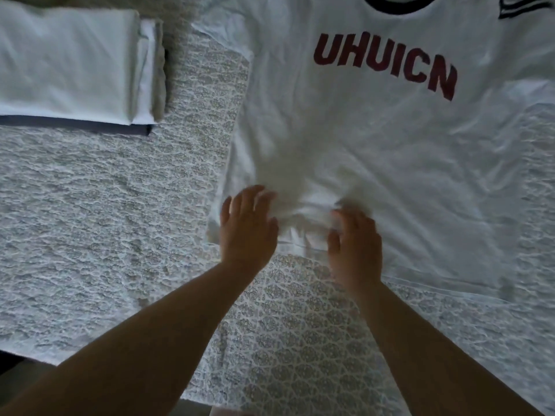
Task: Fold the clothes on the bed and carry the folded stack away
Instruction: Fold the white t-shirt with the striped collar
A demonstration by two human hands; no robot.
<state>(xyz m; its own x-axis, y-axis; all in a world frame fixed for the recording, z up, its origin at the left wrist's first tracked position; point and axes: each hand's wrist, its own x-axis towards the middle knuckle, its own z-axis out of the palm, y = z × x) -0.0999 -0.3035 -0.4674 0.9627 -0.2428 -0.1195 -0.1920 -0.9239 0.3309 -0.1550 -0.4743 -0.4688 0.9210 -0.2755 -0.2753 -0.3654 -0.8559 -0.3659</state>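
A white T-shirt (375,139) with dark red letters "UHUICN" and a dark collar lies spread flat on the bed, collar away from me. My left hand (247,226) rests on its near hem with the fingers spread and fairly straight. My right hand (354,244) is at the hem just to the right, fingers blurred and bent over bunched fabric; whether it grips the cloth is unclear. A folded stack of white clothes (69,61) sits at the far left, with a dark garment (90,125) at its bottom.
The bed is covered by a pale lace-patterned bedspread (105,211). Its near edge runs along the lower left, with dark floor (12,370) beyond it.
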